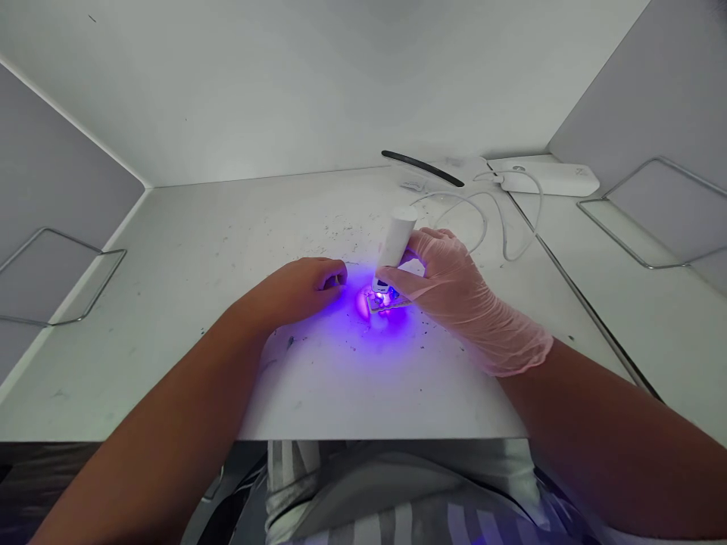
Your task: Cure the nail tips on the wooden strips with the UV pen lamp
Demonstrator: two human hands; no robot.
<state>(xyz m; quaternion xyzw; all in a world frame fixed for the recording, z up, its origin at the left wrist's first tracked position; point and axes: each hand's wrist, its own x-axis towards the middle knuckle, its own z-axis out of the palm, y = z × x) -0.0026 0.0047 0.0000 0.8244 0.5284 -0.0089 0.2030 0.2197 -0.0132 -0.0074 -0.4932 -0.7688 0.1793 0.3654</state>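
Observation:
My right hand (448, 272), in a thin pink glove, grips a white handheld UV lamp (398, 231) that stands nearly upright over the table. Violet light spills from the lamp's lower end onto a small flat thin-edged piece (375, 306) just beneath it; glare hides most of its detail. The gloved fingertips are close to that piece, and I cannot tell whether they touch it. To the left of the glow, my bare left hand (315, 281) rests on the white table with its fingers curled in. Nothing shows in it.
A white device (545, 178) lies at the back right, with a white cable (505, 227) looping toward the lamp. Behind the lamp is a black curved strip (423, 168). Wire racks (85, 318) stick out from the side walls. Dark specks dot the tabletop (187, 250).

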